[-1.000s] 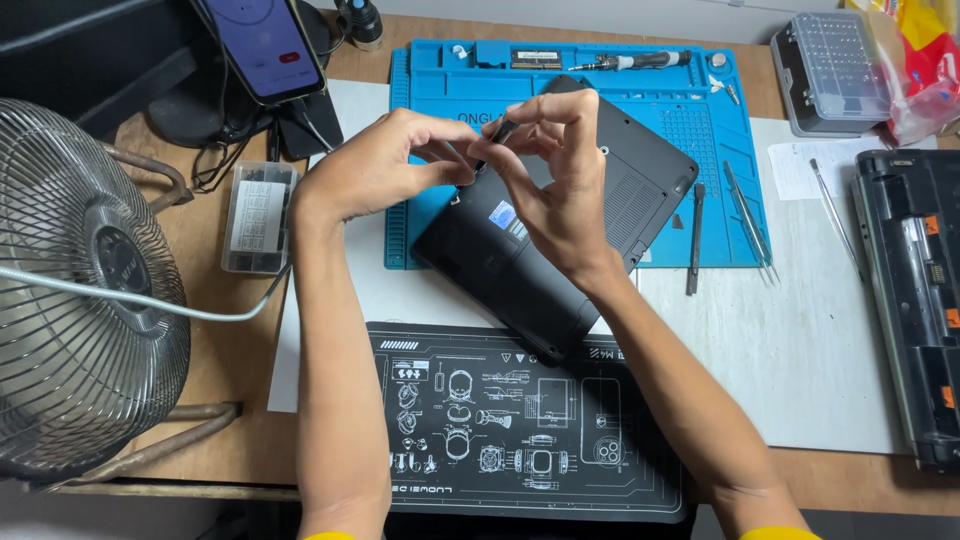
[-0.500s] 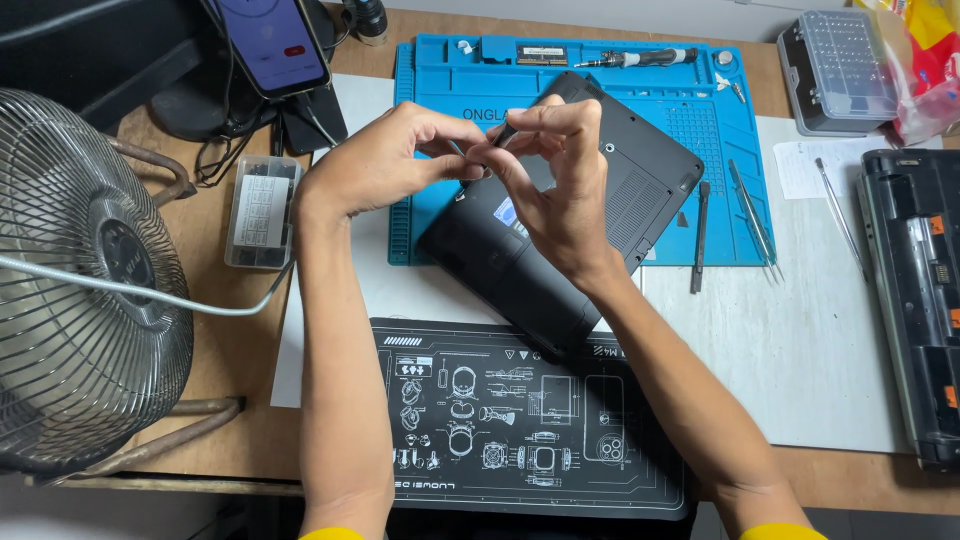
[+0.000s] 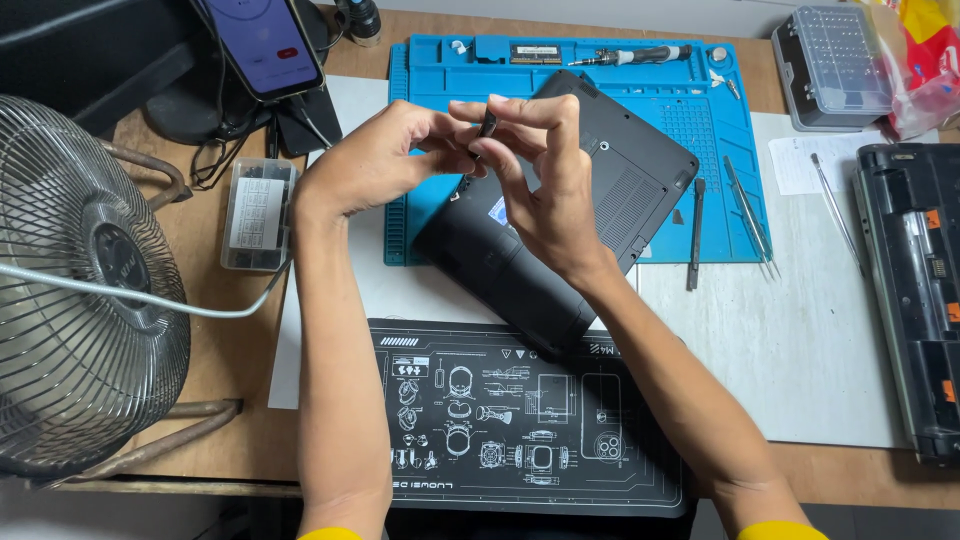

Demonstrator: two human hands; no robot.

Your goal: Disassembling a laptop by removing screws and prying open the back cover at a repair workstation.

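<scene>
Small dark part [image 3: 488,124], upper centre of frame, pinched between fingertips of both hands, held above the black laptop [image 3: 610,200] which lies bottom-up and tilted diagonally across the desk [image 3: 215,330]. What the part is exactly: too small to tell.

Left hand [image 3: 385,160] comes in from centre-left, fingers curled in, grip closed on the part w/ thumb and forefinger tips. Right hand [image 3: 545,185] sits just beside it, touching at the fingertips, grip likewise closed on the part, remaining fingers bent over the laptop's underside.

Laptop rests partly on a blue work mat [image 3: 690,120] in the upper centre, partly on white sheet [image 3: 800,340] below it. On the mat's top edge: a screwdriver [image 3: 630,56], a memory stick [image 3: 537,53]. Right side of mat: black pry tool [image 3: 696,232] and tweezers [image 3: 752,212]. Bottom centre: black mat w/ white diagrams [image 3: 520,420], near edge of desk.

Upper left: phone [image 3: 265,45] on a stand, screen lit purple. Just below it a clear small box [image 3: 258,212]. Far left: wire-caged fan [image 3: 85,300], filling much of that side. Upper right: grey bit case [image 3: 832,62] and coloured bag [image 3: 925,60]. Right edge: another dark device [image 3: 915,290], opened up, lying well apart from the hands
</scene>
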